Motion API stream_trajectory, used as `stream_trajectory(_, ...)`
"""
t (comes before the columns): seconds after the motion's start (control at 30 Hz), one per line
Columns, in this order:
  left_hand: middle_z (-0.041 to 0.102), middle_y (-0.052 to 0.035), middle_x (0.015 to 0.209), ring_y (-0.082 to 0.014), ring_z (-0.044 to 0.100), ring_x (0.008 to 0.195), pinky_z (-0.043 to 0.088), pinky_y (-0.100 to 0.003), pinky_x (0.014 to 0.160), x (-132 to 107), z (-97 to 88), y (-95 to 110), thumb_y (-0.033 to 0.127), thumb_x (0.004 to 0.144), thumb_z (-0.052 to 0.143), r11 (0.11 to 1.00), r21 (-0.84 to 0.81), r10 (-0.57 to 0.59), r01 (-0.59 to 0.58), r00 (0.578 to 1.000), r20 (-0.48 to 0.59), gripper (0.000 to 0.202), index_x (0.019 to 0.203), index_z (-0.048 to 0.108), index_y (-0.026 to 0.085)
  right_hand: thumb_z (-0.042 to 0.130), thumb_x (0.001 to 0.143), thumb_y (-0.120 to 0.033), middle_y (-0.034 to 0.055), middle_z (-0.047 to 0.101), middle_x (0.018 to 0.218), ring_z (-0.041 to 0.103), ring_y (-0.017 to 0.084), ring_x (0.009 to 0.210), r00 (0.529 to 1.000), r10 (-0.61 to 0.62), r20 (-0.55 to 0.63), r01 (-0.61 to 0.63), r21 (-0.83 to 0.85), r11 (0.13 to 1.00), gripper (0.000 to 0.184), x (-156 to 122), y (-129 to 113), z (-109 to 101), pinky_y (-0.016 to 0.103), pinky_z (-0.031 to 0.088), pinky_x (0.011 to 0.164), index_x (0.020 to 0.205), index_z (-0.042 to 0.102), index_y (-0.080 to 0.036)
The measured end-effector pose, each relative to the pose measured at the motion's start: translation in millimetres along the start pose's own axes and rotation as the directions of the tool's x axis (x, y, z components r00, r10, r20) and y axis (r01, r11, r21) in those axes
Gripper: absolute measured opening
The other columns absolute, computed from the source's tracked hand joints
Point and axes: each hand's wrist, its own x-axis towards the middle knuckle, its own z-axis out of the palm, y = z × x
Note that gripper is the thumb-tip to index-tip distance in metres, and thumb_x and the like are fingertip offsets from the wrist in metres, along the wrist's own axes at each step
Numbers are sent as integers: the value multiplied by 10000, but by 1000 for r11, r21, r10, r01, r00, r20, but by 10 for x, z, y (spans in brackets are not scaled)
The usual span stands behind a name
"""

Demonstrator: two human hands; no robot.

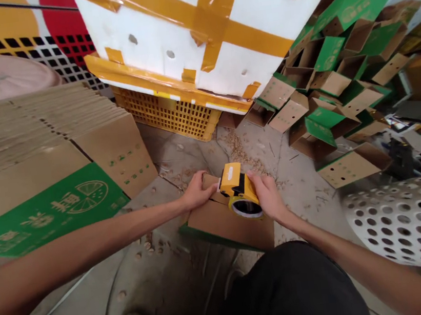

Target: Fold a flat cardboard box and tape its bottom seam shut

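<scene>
My right hand [266, 195] is closed around the handle of a yellow packing tape dispenser [235, 181], whose tape roll [245, 207] sits against a brown cardboard box [227, 227]. The box lies on the floor with a green-printed edge along its lower side. My left hand [197, 191] rests flat on the box's top flap, just left of the dispenser, and holds nothing. The box's seam is hidden under the dispenser and my hands.
A stack of flat cardboard blanks [27, 150] with green fruit print lies at left. Ahead stand a taped white foam box [179, 37] on a yellow plastic crate [168, 112]. Several assembled cardboard boxes [328, 80] are heaped at right, beside a white perforated sheet [408, 219].
</scene>
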Motion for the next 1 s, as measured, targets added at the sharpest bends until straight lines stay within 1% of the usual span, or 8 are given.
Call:
stream_trajectory(0.13, 663, -162, 1214, -330, 634, 1170, 516, -444, 1043, 126, -61, 120, 458, 934, 659, 980, 180, -92, 86, 995, 26, 361, 1133, 622, 158, 349, 954, -746, -18, 291, 554, 320, 119, 552, 1000, 1, 12, -1, 1, 1000, 645, -13, 32, 20, 320, 221, 563, 559, 316, -238)
stream_trajectory(0.23, 655, -188, 1172, -336, 637, 1124, 519, -450, 1002, 124, -42, 212, 427, 1011, 553, 934, 358, 23, -7, 999, -39, 297, 1094, 600, 146, 344, 982, -735, -18, 298, 553, 319, 118, 540, 999, -26, 40, 27, -8, 1000, 645, -26, 6, 43, 319, 225, 551, 572, 312, -238)
stream_trajectory(0.4, 643, -202, 1163, -332, 647, 1065, 533, -442, 932, 62, -81, 327, 290, 1024, 513, 854, 493, 131, -164, 986, 102, 201, 1110, 606, 134, 368, 993, -709, -18, 287, 532, 311, 111, 523, 994, -56, 89, 64, -83, 995, 645, 13, -116, 122, 315, 194, 529, 556, 304, -240)
stream_trajectory(0.6, 625, -212, 1223, -325, 639, 1121, 519, -443, 983, 135, -140, 272, 276, 1048, 495, 931, 352, 83, -102, 994, 69, 236, 1189, 584, 109, 388, 979, -638, -11, 291, 514, 324, 120, 509, 993, -33, 117, 50, -146, 988, 601, 72, -175, 135, 318, 201, 515, 527, 314, -249)
stream_trajectory(0.77, 604, -176, 1264, -257, 618, 1114, 499, -409, 1040, 144, -379, 291, 150, 1012, 426, 889, 360, 346, -284, 930, -120, 223, 1161, 591, 123, 362, 981, -679, -8, 294, 540, 336, 127, 523, 993, -30, 113, 48, -163, 985, 607, 121, -141, 110, 318, 219, 525, 558, 326, -246)
stream_trajectory(0.83, 666, -134, 1150, -224, 637, 1037, 514, -380, 1011, 125, -490, 341, 116, 984, 429, 917, 284, 333, -280, 929, -159, 220, 1099, 615, 134, 362, 983, -672, -5, 316, 544, 358, 134, 535, 990, -17, 137, 41, -179, 983, 595, 139, -153, 111, 317, 233, 531, 574, 351, -241)
stream_trajectory(0.93, 721, -81, 899, -181, 669, 846, 557, -327, 888, 120, -591, 410, 122, 978, 435, 989, 53, 138, -137, 990, -12, 223, 939, 653, 147, 374, 981, -646, -2, 339, 550, 369, 138, 543, 990, 9, 140, 19, -197, 980, 574, 129, -201, 120, 319, 239, 536, 581, 386, -234)
stream_trajectory(1.0, 731, -87, 830, -168, 682, 754, 578, -305, 796, 152, -626, 437, 126, 971, 434, 993, -121, 8, 12, 987, 160, 261, 846, 662, 141, 378, 977, -637, 0, 336, 545, 359, 137, 539, 994, 0, 111, 22, -195, 980, 572, 90, -239, 124, 322, 238, 534, 566, 371, -239)
